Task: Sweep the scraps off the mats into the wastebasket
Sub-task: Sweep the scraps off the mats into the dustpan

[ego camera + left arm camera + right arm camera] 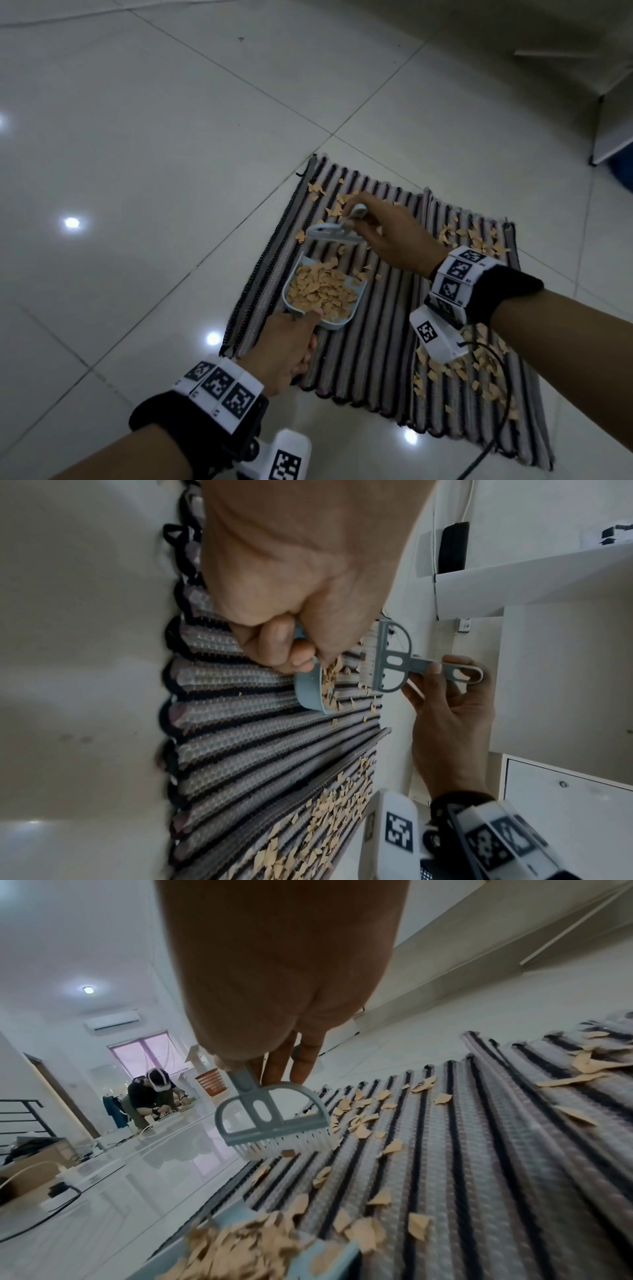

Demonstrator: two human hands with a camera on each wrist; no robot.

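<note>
On glossy white floor tiles (137, 137), striped woven mats (376, 342) hold tan paper scraps (479, 370). Left hand (287, 346) grips the scrap-laden light-blue plastic dustpan (291, 308); right hand (390, 236) pinches the grey hand brush (332, 233). Mid-sweep; next, I judge, draw the lower-right scraps in.

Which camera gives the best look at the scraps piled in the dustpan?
The head view: it looks straight down into the dustpan. The left wrist view shows it edge-on; the right wrist view catches only its blurred near corner.

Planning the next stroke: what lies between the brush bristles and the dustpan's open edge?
In the head view, striped woven mat with a few loose tan paper scraps separates the grey plastic hand brush from the scrap-filled light blue dustpan.
</note>
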